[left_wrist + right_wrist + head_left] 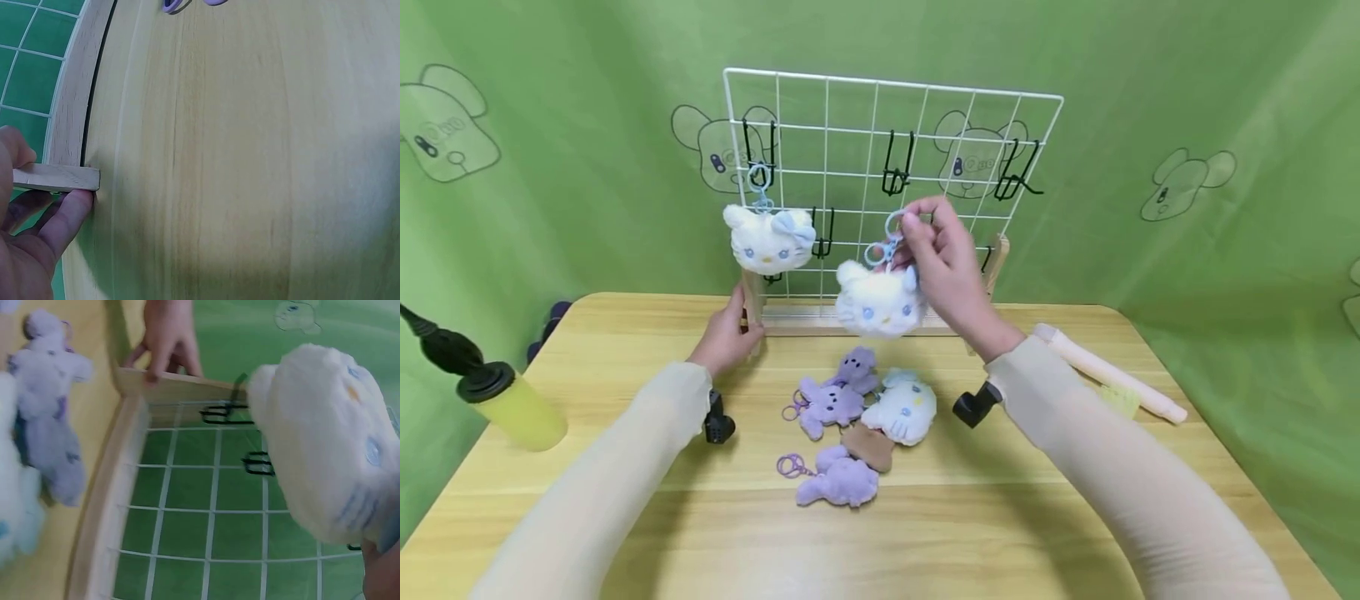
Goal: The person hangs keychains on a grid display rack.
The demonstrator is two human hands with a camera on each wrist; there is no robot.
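The person's right hand (951,258) pinches the pale-blue ring of a fluffy white cat-head charm (880,308), which hangs above the desk (970,533) in front of a grid of thin white wire (895,82). The left hand (727,336) grips the left end of the grid's smooth wooden stand (56,177), thumb on one side of the flat piece, fingers on the other. A matching white charm (767,243) hangs by its ring from a black bent-wire hook at the grid's left; the middle hook (895,181) bears nothing.

On the desk's pale, streaked wood, soft purple plushes (842,483) lie around a rounded white plush (910,408) and a flat brown piece (868,450). Plain wood separates this cluster from the desk's near edge. Near the side edges stand a yellow cylinder (523,408), left, and lies a pale tube (1105,371), right.
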